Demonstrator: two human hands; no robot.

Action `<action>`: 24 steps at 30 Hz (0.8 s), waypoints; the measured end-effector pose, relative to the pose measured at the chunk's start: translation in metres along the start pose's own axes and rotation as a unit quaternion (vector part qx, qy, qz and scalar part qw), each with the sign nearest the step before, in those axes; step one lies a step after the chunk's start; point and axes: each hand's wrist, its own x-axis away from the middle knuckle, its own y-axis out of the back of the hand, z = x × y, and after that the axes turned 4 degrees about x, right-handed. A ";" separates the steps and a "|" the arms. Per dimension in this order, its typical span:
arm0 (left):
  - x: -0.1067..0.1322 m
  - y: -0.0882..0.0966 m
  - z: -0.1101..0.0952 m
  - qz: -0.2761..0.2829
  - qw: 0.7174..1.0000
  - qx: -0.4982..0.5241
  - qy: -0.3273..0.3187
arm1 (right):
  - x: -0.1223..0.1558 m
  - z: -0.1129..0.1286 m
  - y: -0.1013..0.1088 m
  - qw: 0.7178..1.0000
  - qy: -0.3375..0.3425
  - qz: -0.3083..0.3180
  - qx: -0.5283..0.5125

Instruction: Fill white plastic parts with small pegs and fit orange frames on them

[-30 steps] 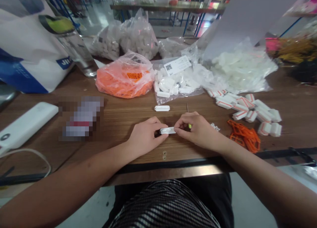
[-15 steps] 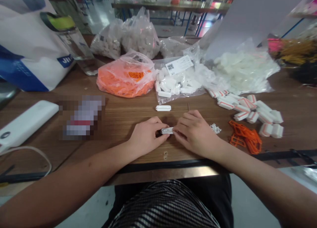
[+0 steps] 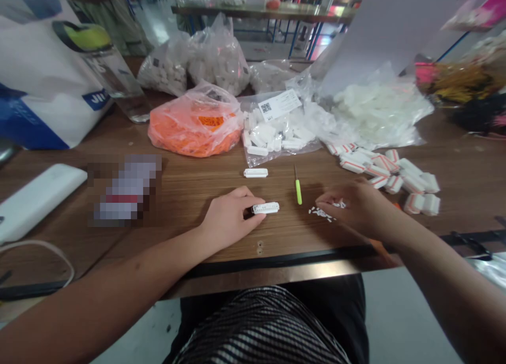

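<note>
My left hand (image 3: 233,214) pinches one end of a small white oblong plastic piece (image 3: 269,208) with a row of slots along its top, close to the table's front. Over a scatter of tiny white parts (image 3: 321,212), my right hand (image 3: 358,206) has its fingertips pressed together; whether a part is between them is too small to see. A screwdriver (image 3: 298,191) with a yellow-green handle lies between the hands, touched by neither. Beyond my left hand lies a second white oblong piece (image 3: 256,173).
Several white blocks with orange stripes (image 3: 413,182) lie at the right. Behind are a bag of orange parts (image 3: 195,124), a bag of white pieces (image 3: 276,132) and a water bottle (image 3: 122,85). At the left lie a white power bank (image 3: 43,200) and a blurred-out object (image 3: 128,190).
My right hand has left the white piece and moved right to the tiny parts, uncovering the screwdriver. My left hand still holds the piece. The view has shifted slightly.
</note>
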 end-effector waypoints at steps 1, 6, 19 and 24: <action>0.000 0.000 0.000 0.002 1.000 -0.001 -0.002 | 0.001 -0.005 -0.001 1.000 -0.009 0.023 -0.003; 0.000 0.001 0.001 0.003 1.000 -0.004 -0.012 | 0.003 -0.008 -0.010 0.999 -0.035 0.038 0.012; 0.000 0.001 0.000 0.003 1.000 -0.004 -0.007 | -0.004 0.006 -0.012 0.989 -0.009 0.042 0.139; 0.000 0.000 0.001 -0.003 1.000 0.002 -0.012 | -0.003 0.002 -0.015 0.997 -0.053 0.028 0.040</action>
